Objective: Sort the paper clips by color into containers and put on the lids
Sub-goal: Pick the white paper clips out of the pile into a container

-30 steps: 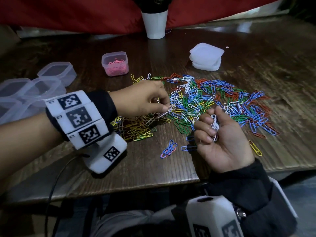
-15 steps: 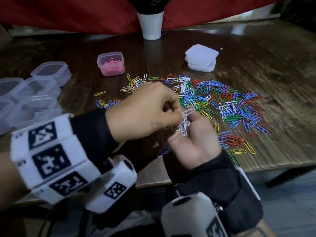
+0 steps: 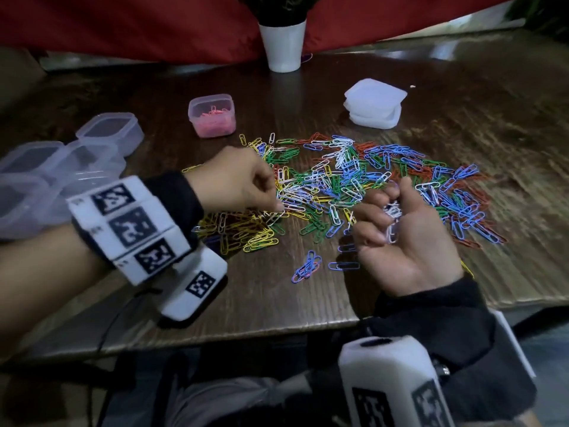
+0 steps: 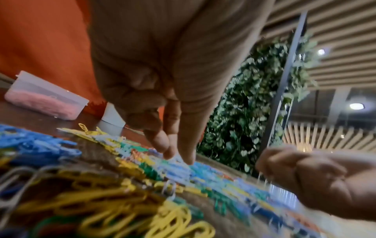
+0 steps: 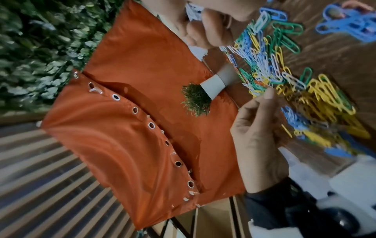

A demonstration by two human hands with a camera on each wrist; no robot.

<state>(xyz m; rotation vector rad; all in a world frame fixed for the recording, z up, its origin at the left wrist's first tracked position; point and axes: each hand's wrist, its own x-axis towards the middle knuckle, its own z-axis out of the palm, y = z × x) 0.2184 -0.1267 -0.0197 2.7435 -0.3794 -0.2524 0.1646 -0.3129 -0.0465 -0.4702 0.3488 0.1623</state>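
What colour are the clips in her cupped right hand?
White clips, cupped in the right hand; clearest in the head view.

The head view is dim and cool, with pale glare on the wooden table toward one o'clock, beyond the white pot. Its edges bow outward, and the paper clips smear slightly. In the left wrist view, ceiling lamps glow at three o'clock; the near yellow clips at six o'clock are soft and blurred. The right wrist view is tilted, with streaked slats at eight o'clock.
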